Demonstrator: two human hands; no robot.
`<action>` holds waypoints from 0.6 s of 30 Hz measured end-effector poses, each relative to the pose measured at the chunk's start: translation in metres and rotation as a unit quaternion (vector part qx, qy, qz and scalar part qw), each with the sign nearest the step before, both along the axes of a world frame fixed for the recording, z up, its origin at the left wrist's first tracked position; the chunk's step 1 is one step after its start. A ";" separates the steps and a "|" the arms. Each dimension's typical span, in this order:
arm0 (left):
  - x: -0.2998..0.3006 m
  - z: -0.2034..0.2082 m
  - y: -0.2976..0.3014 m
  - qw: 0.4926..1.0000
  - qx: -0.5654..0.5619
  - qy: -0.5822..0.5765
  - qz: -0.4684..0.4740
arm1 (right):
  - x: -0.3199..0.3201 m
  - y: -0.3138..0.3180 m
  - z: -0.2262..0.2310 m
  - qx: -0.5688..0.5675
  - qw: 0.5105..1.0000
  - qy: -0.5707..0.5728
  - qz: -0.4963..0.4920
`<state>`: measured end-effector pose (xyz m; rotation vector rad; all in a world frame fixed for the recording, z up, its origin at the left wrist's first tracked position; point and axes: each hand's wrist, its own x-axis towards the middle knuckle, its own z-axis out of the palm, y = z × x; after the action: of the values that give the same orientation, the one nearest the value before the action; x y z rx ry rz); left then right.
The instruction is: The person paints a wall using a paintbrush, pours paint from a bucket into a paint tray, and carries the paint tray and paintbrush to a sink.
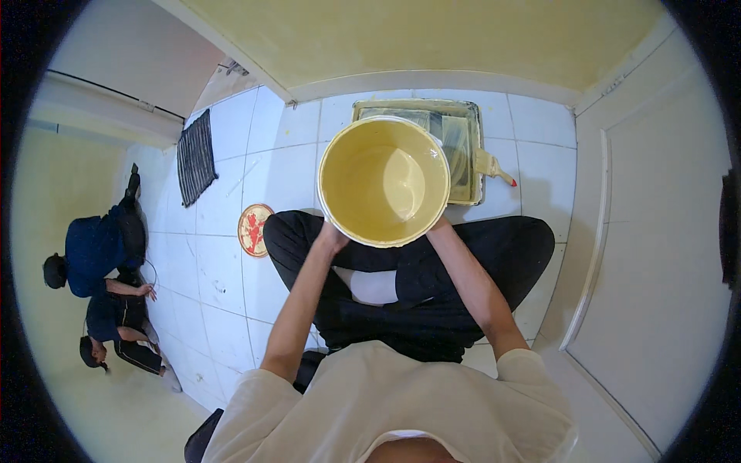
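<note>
One bucket (pixel 384 181): is being held at the centre, its round mouth facing up, and is hiding the near left part of the tray (pixel 480 147) from view.
Yellow paint (pixel 401 184): is coating the bucket's inside and is shining at the bottom.
Left hand (pixel 334 234): is holding the bucket on its near left side, the fingers mostly hiding behind it.
Right hand (pixel 440 228): is holding the bucket on its near right side, mostly hiding behind it too; how widely its fingers are spreading, one cannot tell.
Legs (pixel 502 247): are folding crosswise on the floor (pixel 220 266) in black trousers, partly under the bucket in view; whether it is touching them, one cannot tell.
Tray: is lying on the floor beyond the bucket, near the far wall (pixel 432 38), with yellow smears on its rim and bottom.
Brush (pixel 491 164): is lying at the tray's right edge, its yellowed bristles toward the tray, its red-tipped handle pointing right.
Disc (pixel 254 230): is lying on the floor just left of the left knee (pixel 287 234), round and marked with red.
Mat (pixel 197 158): dark and striped, is lying farther left, beyond the disc.
Left side: one person (pixel 96 241) and, nearer, a second person (pixel 104 318) are sitting on the floor, both in dark clothes.
Door (pixel 656 231): is standing pale at the right.
</note>
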<state>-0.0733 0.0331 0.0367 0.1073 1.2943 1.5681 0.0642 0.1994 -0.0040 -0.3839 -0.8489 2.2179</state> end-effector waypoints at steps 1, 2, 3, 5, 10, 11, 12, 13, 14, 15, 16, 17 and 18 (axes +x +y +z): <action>0.010 -0.014 -0.004 0.999 0.019 -0.011 0.024 | 0.000 0.000 0.000 0.007 1.000 -0.005 -0.002; 0.010 -0.050 -0.012 0.994 0.074 -0.066 0.049 | 0.000 -0.002 -0.001 0.011 1.000 -0.008 -0.006; 0.017 -0.063 -0.014 0.990 0.085 -0.083 0.074 | -0.002 -0.005 -0.001 0.016 1.000 -0.012 -0.008; 0.032 -0.071 -0.013 0.981 0.102 -0.103 0.126 | -0.002 -0.010 -0.003 0.028 0.999 -0.019 -0.014; 0.034 -0.057 -0.018 0.967 0.114 -0.092 0.209 | 0.000 -0.022 -0.009 0.054 0.998 -0.039 -0.021; 0.027 -0.048 -0.024 0.965 0.111 -0.079 0.222 | -0.002 -0.027 -0.008 0.063 0.997 -0.044 -0.009; 0.020 -0.039 -0.028 0.965 0.107 -0.069 0.231 | -0.002 -0.030 -0.008 0.074 0.996 -0.050 -0.001; 0.011 -0.030 -0.033 0.966 0.099 -0.055 0.234 | 0.000 -0.033 -0.007 0.087 0.994 -0.058 0.014; 0.002 -0.017 -0.039 0.969 0.085 -0.036 0.228 | 0.000 -0.036 -0.005 0.103 0.992 -0.065 0.031; -0.006 -0.007 -0.044 0.973 0.068 -0.017 0.220 | 0.002 -0.039 -0.003 0.121 0.989 -0.074 0.052; -0.013 0.004 -0.049 0.976 0.050 -0.001 0.213 | 0.002 -0.041 -0.002 0.142 0.983 -0.084 0.077; -0.021 0.016 -0.055 0.978 0.030 0.015 0.207 | 0.000 -0.044 0.001 0.165 0.976 -0.090 0.107; -0.028 0.027 -0.058 0.980 0.008 0.030 0.196 | 0.000 -0.046 0.003 0.189 0.968 -0.097 0.135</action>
<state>-0.1013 -0.0247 0.0637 -0.0988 1.4109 1.9205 0.0638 0.1531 -0.0010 -0.3176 -1.4781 2.2148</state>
